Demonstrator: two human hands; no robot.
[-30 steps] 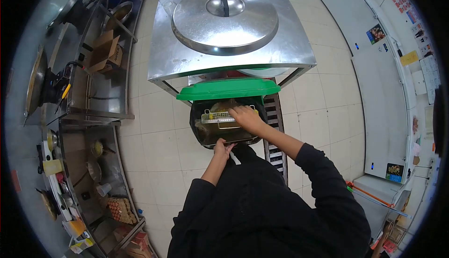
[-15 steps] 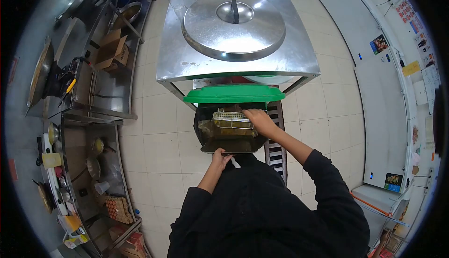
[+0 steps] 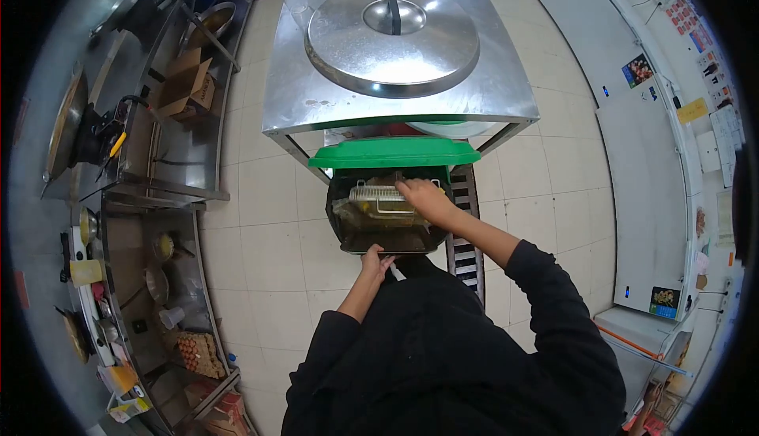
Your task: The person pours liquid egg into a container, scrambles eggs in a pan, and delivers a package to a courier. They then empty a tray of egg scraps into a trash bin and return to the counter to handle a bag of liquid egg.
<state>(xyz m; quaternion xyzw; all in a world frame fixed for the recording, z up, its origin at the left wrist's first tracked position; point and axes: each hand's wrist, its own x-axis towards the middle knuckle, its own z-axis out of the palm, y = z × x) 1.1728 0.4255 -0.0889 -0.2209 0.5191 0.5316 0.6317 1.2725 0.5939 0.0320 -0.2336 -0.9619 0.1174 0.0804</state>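
Note:
A green-lidded bin (image 3: 395, 152) with a dark liner stands in front of me. Inside its mouth is a metal pan (image 3: 379, 240), tilted, its near rim toward my body. My left hand (image 3: 376, 260) is closed on that near rim. Above the pan sits a wire basket (image 3: 376, 196) with a metal wire frame; yellowish-brown stuff shows beneath it. My right hand (image 3: 424, 199) is closed at the basket's upper right, fingers bent over a dark brown piece and the wire edge; the fingertips are partly hidden.
Behind the bin stands a steel table (image 3: 498, 80) bearing a large round lid (image 3: 395, 56) and a clear plastic jug (image 3: 297, 3). Steel shelves (image 3: 166, 191) with pans, an open carton (image 3: 188, 88) and eggs (image 3: 201, 354) line the left. White cabinets (image 3: 648, 199) flank the right.
My right hand and the wire basket have moved slightly left and up in view. The left hand keeps its hold on the pan's rim. The whole view has shifted a little.

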